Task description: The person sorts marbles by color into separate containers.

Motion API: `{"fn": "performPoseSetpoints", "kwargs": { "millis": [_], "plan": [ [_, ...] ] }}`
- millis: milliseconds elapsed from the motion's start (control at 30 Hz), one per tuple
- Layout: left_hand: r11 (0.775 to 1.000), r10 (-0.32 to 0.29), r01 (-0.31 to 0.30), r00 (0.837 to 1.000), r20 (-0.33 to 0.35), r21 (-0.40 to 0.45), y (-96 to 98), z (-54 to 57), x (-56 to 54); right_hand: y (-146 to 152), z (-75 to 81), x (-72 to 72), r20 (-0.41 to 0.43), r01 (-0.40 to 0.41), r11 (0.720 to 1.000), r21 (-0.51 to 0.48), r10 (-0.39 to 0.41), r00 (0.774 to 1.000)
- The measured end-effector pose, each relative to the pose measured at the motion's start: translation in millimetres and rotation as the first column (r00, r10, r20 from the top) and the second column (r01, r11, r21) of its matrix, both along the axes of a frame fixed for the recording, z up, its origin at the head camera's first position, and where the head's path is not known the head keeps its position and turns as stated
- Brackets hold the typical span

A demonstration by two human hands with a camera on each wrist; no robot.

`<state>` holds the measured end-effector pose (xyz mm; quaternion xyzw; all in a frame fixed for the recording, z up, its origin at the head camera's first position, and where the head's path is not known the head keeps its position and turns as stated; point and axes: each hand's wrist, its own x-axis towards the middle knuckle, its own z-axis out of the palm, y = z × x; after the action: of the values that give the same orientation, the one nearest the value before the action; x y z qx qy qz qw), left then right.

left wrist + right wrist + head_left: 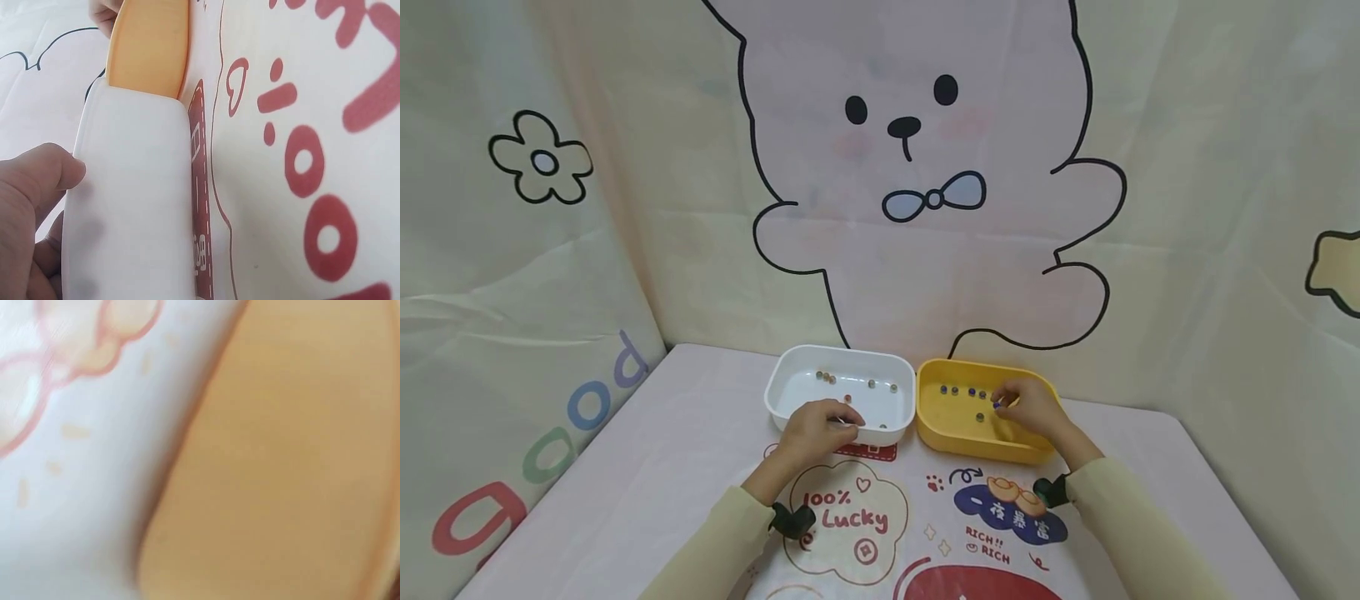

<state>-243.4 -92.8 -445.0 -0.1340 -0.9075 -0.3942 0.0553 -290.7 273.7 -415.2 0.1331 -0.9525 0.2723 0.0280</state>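
Observation:
My left hand (822, 429) is at the near rim of the white tray (775, 396), fingers curved over its inside. In the left wrist view the thumb (59, 165) overlaps the rim, and the tray wall hides the fingertips; I cannot tell whether they hold anything. Several small orange and clear marbles lie in the white tray, among them a reddish marble (847, 398). Over the yellow tray (985, 448), my right hand (1030, 407) pinches a blue marble (997, 405) between thumb and fingers. Left of it lie several blue and dark marbles, including a greenish marble (980, 417).
Both trays stand side by side on a table with a printed white cloth (715, 433), near its back edge. Behind them hangs a fabric backdrop (917, 275) with a bear drawing. Dark straps circle both wrists. The right wrist view shows mostly the yellow tray's outer wall (281, 450).

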Motion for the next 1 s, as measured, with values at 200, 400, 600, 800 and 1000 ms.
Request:
{"fn": "performPoseSetpoints", "kwargs": {
  "millis": [200, 400, 600, 800, 1000],
  "plan": [
    [1.000, -0.011, 0.011, 1.000, -0.006, -0.004, 1.6, -2.9, -0.7, 10, -16.0, -5.6, 0.112, 0.075, 0.997, 0.008, -0.076, 0.991],
    [1.000, -0.011, 0.011, 1.000, -0.014, -0.011, 1.8, -2.4, -0.4, 13, -26.3, -10.6, 0.244, 0.160, 0.987, 0.021, -0.160, 0.956],
    [1.000, -0.011, 0.011, 1.000, -0.014, -0.009, 1.8, -0.7, 0.1, 12, -30.1, -14.8, 0.274, 0.173, 0.985, 0.012, -0.169, 0.947],
    [1.000, -0.006, 0.006, 1.000, 0.001, -0.014, 2.1, 0.6, 0.0, 12, -31.0, -19.0, 0.300, 0.175, 0.984, 0.019, -0.173, 0.938],
    [1.000, 0.000, 0.000, 1.000, 0.004, -0.023, 0.1, 0.8, -1.1, 11, -31.5, -21.4, 0.274, 0.159, 0.987, 0.023, -0.159, 0.948]
  ]
}}
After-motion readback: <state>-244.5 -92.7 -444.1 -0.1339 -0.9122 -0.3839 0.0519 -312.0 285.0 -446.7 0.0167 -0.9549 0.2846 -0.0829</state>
